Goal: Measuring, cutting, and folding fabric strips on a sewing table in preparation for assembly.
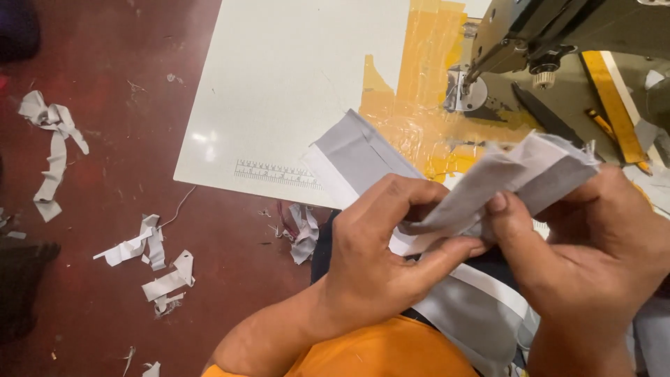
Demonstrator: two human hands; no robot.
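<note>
both hands [391, 251] [586, 251] pinch folded grey fabric piece [516, 178] — beside sewing machine [558, 35].

At my twelve o'clock lies the pale sewing table [279, 84], a printed ruler strip [278, 174] along its near edge. Toward one o'clock, orange tape [419, 105] patches the top beside the sewing machine [551, 28] and its presser foot [462, 91]. At nine o'clock, grey fabric scraps [52, 139] litter the dark red floor [125, 209], more [157, 269] nearer me.
</note>
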